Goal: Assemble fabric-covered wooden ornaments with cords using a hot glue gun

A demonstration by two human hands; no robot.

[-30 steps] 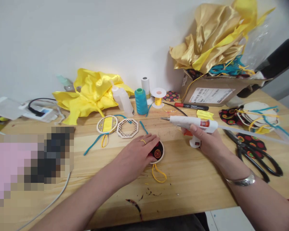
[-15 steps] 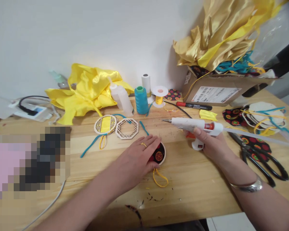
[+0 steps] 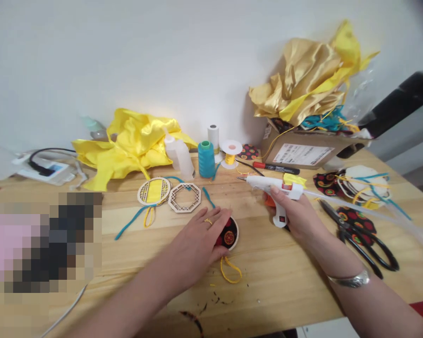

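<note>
Glue gun (image 3: pixel 261 183) in my right hand (image 3: pixel 296 211), I am grasping its white handle, the metal nozzle pointing toward nine o'clock above the wooden table (image 3: pixel 271 272), while my left hand (image 3: pixel 206 232) is lying flat, fingers outstretched, over a round disc (image 3: pixel 229 234) of dark patterned fabric. Measured from that disc, a yellow cord loop (image 3: pixel 234 266) is trailing toward six o'clock, a teal cord (image 3: pixel 208 197) is lying toward eleven, an octagonal lattice frame (image 3: pixel 185 209) is resting at ten, a teal thread cone (image 3: pixel 206 162) is standing between eleven and twelve, and black-handled scissors (image 3: pixel 342 223) are lying at three.
</note>
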